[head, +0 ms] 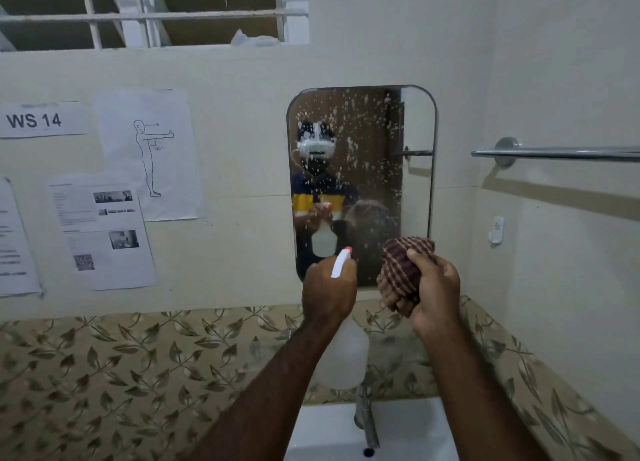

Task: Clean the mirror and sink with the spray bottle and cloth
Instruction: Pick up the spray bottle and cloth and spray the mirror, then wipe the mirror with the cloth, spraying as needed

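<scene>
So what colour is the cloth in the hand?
The cloth is dark maroon-brown with tan checks, shown in the head view.

Droplet-speckled mirror point(360, 169), raised spray bottle point(343, 353), bunched cloth point(398, 273)

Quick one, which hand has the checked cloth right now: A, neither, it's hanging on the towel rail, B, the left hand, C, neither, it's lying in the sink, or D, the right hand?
D: the right hand grips the bunched cloth near the mirror, while the left hand holds the spray bottle.
</scene>
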